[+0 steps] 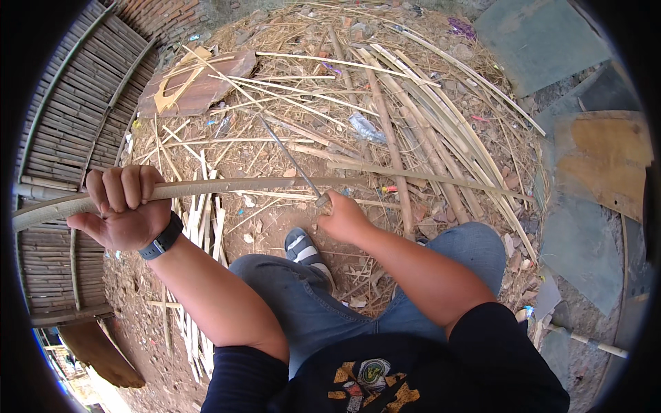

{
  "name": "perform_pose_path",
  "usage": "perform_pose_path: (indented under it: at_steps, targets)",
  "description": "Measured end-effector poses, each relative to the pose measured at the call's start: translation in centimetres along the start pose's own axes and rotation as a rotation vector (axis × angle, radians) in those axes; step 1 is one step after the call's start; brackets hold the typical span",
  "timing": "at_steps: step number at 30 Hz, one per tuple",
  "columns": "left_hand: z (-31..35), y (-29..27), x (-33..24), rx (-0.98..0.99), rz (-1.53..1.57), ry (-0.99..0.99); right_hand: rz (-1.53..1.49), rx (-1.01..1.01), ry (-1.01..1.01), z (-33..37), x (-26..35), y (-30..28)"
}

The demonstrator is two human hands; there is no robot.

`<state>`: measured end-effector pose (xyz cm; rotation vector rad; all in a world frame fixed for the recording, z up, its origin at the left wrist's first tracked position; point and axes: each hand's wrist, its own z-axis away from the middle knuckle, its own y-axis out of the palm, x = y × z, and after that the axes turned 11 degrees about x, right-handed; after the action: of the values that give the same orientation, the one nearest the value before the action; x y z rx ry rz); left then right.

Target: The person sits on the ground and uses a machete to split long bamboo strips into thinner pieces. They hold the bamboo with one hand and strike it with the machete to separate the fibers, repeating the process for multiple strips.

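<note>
A long pale bamboo strip (227,184) runs from the far left across in front of me. My left hand (127,199) is closed around it near its left end, fingers wrapped over the top. In my right hand (342,217) is the handle of a knife (292,160), its long, thin grey blade pointing away and to the left. The blade crosses the strip close to the right fist; whether it touches or cuts into it, I cannot tell. Past the fist, the strip's right end lies near another split bamboo length (441,179) on the ground.
Split bamboo strips (200,275) pile up left of my legs, and longer poles (389,131) lie ahead to the right. A brown board (200,86) rests at the back left. A bamboo-slat panel (76,117) stands at left; grey sheets (540,41) lie at right. Straw litters the ground.
</note>
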<state>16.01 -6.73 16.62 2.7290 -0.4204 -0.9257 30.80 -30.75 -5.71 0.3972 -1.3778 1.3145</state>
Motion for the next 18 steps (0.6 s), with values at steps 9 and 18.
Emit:
perform_pose_path:
  at_steps: [9, 18]
  targets:
    - [-0.1, -0.2, 0.2, -0.048, -0.018, -0.001, -0.117, 0.037, 0.011, 0.1, -1.4, 2.3]
    - [0.2, -0.5, -0.3, -0.221, -0.147, 0.027, -0.1, 0.001, 0.026, -0.2, -2.5, 3.2]
